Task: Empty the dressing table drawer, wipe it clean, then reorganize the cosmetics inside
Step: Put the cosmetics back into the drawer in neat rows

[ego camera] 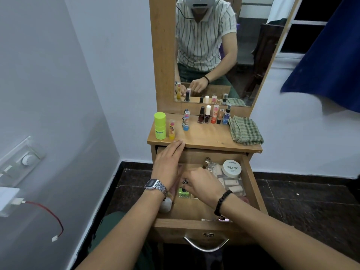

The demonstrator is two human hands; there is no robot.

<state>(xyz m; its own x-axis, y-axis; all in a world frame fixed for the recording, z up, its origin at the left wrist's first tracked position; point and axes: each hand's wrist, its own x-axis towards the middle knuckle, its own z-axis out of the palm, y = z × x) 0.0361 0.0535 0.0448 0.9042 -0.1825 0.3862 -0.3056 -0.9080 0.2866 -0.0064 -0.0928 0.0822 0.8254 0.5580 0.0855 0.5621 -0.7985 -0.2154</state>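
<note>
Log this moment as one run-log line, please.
stage: emptying | drawer: open, items inside | left hand: flat, fingers at tabletop edge | right hand: pinching dark cap | cloth: on top, unused

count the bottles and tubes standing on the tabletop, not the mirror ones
9. At the left, a green stick and a yellow tube; then a blue-based tube with a dark bottle behind it, partly hidden; five stand in the back row. More could be hidden.

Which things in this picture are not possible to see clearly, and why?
Head view only:
- Small green bottle in the open wooden drawer: partly hidden by the right hand.
- Drawer's left part: covered by the left hand.
- Pale tubes beside the white round nail polish remover tub: blurred.
- Labels of the small bottles on the tabletop: too small.
</note>
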